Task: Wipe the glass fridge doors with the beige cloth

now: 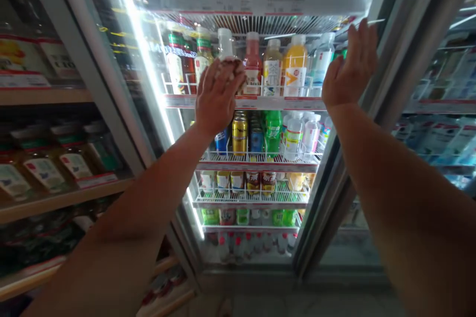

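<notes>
Facing the lit drinks cooler [253, 2], note your left hand [217, 96] curled over a white-capped bottle [225, 42] at upper centre, grip indeterminate. Your right hand [349, 67] stands open, fingers spread, at upper right, near the metal door frame [390, 59].

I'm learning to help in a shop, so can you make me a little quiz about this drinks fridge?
1. True or false: the right hand is gripping a bottle.
2. Pick one. Just below the left hand are: A) drink cans, B) apples, C) shoes.
3. Fill in the colour: the bottle beside the cans is ____.

Key: 1 false, that hand is open; 2 A; 3 green.
</notes>
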The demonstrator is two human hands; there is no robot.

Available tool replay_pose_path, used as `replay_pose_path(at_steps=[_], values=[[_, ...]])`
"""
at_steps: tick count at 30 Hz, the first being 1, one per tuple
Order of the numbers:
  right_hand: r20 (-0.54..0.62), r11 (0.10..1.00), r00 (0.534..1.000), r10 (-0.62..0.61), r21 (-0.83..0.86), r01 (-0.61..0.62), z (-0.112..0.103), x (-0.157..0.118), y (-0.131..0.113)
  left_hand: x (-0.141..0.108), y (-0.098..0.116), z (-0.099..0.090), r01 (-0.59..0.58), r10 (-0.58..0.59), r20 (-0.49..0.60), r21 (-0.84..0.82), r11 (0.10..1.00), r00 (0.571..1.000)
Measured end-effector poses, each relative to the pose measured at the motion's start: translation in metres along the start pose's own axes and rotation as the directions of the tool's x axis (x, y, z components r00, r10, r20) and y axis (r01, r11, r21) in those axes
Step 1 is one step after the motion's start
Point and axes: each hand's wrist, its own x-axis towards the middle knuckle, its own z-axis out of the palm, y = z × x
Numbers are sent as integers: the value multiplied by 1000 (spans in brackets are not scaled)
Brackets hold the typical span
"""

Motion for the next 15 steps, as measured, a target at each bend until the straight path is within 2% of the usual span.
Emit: replay_pose_path(at_steps=[1,3,4,6,7,8,10,12,13,15], values=[[-6,1000,1000,0,-4,0,-1,-1,-2,-4,1,0,9,-8,-30,13,1000,1000],[-8,1000,1000,6,1,-6,-3,-2,-5,-24,10,4,-117,119,-41,52,992,992],[-8,1000,1000,10,4,-10,-4,-3,-6,-36,15,6,-230,231,-16,71,971,973],[-14,1000,1000,20,1,-20,-4,-3,-7,-55,18,8,-446,441,77,81,891,894],[-20,1000,1000,21,-11,-21,-3,-3,-7,-60,16,6,-502,492,118,83,861,863],[-25,1000,1000,17,-26,-17,-3,-3,-7,-62,10,3,-512,497,147,93,854,855],[-31,999,999,6,-51,-7,-3,-2,-6,-55,-7,-7,-417,399,140,139,898,906],[-31,998,1000,-3,-66,1,-3,-2,-6,-43,-25,-18,-236,227,67,192,953,972],[-31,997,999,-8,-72,6,-3,-2,-5,-40,-31,-22,-142,141,17,210,967,990],[-39,996,999,-15,-87,12,-3,-3,-5,-42,-35,-25,7,4,-48,225,974,999]])
